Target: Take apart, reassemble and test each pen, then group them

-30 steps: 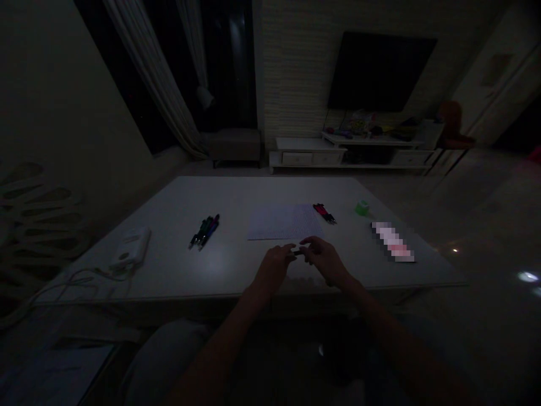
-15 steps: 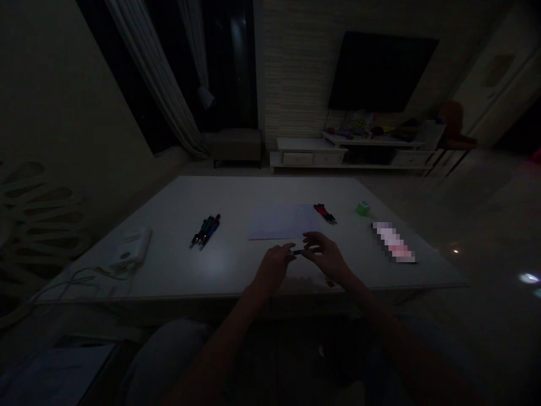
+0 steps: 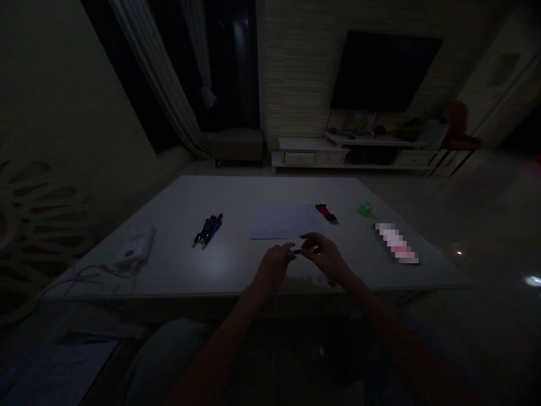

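Over the near part of the white table (image 3: 236,194), my left hand (image 3: 276,264) pinches one end of a small dark pen (image 3: 297,251). The fingers of my right hand (image 3: 323,254) are closed on its other end. A sheet of paper (image 3: 283,221) lies flat just beyond my hands. Left of the paper is a bunch of pens (image 3: 207,230) in dark, green and blue tones. At the paper's right edge lie several red and black pens (image 3: 327,213). The picture is dim, so the pen's details are hard to make out.
A phone (image 3: 396,243) with a blurred screen lies on the right, a green cube-like object (image 3: 364,208) beyond it. On the left sits a white power strip (image 3: 135,246) with cables. Papers (image 3: 59,369) lie low at the left. A TV cabinet (image 3: 300,159) stands behind the table.
The view has shifted slightly, moving the table items a little to the right in the picture. Both hands keep their hold on the pen, with the right fingers slightly shifted.
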Motion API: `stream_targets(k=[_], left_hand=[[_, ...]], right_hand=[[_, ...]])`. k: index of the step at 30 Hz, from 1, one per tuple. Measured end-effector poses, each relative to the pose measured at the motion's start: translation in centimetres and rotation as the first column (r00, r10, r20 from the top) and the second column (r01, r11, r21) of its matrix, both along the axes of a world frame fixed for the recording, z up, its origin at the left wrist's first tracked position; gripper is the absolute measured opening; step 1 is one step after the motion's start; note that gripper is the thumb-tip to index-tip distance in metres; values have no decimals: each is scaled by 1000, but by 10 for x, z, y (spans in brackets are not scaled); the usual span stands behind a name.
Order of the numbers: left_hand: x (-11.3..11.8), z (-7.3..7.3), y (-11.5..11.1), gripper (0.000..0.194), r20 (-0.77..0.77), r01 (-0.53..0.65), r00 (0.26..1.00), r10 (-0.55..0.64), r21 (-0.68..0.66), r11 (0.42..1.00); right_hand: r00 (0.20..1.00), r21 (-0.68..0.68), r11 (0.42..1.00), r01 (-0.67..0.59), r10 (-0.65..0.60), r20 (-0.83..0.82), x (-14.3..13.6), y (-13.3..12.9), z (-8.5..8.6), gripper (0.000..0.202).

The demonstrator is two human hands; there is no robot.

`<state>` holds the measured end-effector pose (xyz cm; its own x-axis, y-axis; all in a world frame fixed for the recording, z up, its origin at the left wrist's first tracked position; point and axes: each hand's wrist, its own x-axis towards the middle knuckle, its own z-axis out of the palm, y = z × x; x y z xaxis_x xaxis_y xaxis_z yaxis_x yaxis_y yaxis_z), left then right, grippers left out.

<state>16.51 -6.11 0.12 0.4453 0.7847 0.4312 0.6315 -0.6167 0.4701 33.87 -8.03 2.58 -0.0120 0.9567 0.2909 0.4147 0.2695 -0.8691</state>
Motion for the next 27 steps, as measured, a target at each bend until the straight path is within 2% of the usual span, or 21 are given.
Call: stream_targets(k=[7, 10, 15, 19, 24, 27], left_hand=[[-6, 3, -2, 28, 25, -12, 1000, 12, 2, 1000], [-9, 3, -2, 29, 48, -9, 999, 10, -5, 1000], [-13, 4, -2, 30, 68, -29, 997, 30, -16, 999], [-15, 9, -3, 31, 77, -52, 996, 54, -26, 998], [-17, 16, -2, 30, 108, -69, 992, 71, -28, 997], [-19, 18, 0, 32, 126, -68, 990, 70, -18, 998]], right_hand=[[997, -92, 993, -80, 81, 11, -1, 3, 4, 26], [995, -134, 989, -66, 75, 63, -3, 4, 3, 28], [990, -101, 991, -88, 98, 97, -6, 8, 3, 27], [986, -141, 988, -64, 84, 144, -9, 11, 7, 38], [976, -102, 982, -158, 171, 132, -12, 17, 13, 33], [977, -150, 979, -136, 158, 142, -13, 20, 15, 44]])
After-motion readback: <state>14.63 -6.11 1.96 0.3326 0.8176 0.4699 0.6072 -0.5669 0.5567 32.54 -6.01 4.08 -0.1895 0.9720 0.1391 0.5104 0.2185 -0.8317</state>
